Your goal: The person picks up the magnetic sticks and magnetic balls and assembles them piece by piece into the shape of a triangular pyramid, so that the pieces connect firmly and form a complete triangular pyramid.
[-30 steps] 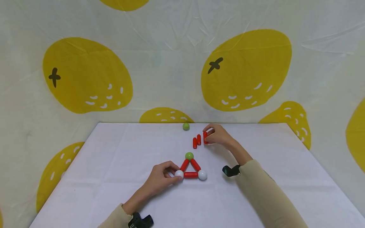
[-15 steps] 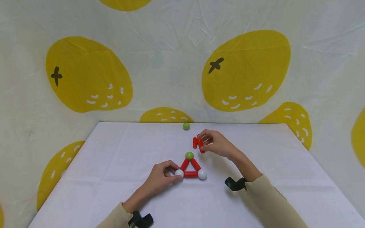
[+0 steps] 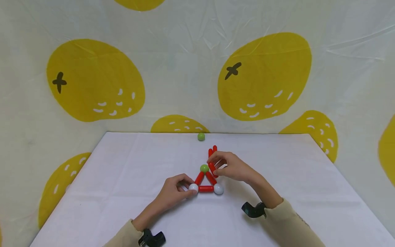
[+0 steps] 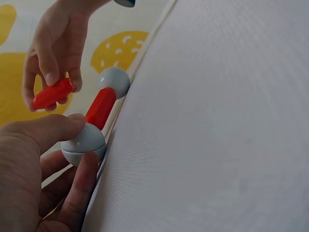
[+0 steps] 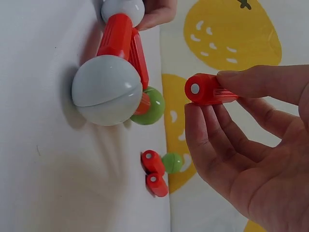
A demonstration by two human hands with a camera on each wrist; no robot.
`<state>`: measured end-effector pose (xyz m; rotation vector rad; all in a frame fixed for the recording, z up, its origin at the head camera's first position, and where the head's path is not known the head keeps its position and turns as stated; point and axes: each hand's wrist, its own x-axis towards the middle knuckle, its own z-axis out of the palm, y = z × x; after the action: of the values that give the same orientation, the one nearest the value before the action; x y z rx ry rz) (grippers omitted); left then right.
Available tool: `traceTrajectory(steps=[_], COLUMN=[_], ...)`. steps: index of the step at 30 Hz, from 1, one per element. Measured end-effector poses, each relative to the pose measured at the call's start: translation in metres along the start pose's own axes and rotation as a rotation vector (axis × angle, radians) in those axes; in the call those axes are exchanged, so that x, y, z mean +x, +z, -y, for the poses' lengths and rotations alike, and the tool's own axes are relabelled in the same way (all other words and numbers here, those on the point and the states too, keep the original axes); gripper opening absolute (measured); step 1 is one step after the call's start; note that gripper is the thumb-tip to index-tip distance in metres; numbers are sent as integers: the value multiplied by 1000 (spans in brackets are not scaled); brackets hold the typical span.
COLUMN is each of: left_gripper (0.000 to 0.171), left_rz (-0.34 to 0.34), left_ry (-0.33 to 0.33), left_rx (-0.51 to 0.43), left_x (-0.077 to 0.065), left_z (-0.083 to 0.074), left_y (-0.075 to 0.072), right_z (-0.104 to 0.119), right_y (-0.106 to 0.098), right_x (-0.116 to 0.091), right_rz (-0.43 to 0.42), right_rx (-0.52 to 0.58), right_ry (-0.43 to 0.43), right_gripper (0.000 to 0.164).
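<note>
A flat triangle of red magnetic rods and balls lies on the table. Its left white ball [image 3: 193, 188] is pinched between the thumb and fingers of my left hand [image 3: 172, 190]. One red rod [image 3: 206, 189] joins that ball to the right white ball [image 3: 218, 189], and two more slant up to a green ball [image 3: 204, 168]. Above the triangle's right side, my right hand [image 3: 231, 166] holds a loose red rod [image 5: 207, 89] between thumb and fingertips. A pale round metal end of this rod faces the camera in the right wrist view.
Two spare red rods [image 5: 152, 162] lie side by side beyond the triangle. Near the back edge of the white-covered table [image 3: 139, 161] sits another green ball [image 3: 201, 137]. A fruit-print cloth [image 3: 185, 68] hangs behind.
My right hand has lifted the red rod from beside the spare rods and brought it nearer and leftward, over the triangle's right side. My left hand stays on the white ball.
</note>
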<state>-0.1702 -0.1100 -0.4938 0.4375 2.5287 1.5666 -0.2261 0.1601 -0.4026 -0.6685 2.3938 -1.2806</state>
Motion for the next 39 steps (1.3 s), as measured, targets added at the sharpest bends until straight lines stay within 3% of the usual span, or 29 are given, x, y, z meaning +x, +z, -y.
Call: traceTrajectory(steps=[39], left_gripper=[23], left_rz=[-11], left_ry=[-8], left_rx=[15], left_x=[0], left_z=[0], left_y=[1], right_z=[-7], right_y=[14], right_x=[3], right_rz=[81], right_rx=[-40], right_ry=[-28], right_gripper=[32])
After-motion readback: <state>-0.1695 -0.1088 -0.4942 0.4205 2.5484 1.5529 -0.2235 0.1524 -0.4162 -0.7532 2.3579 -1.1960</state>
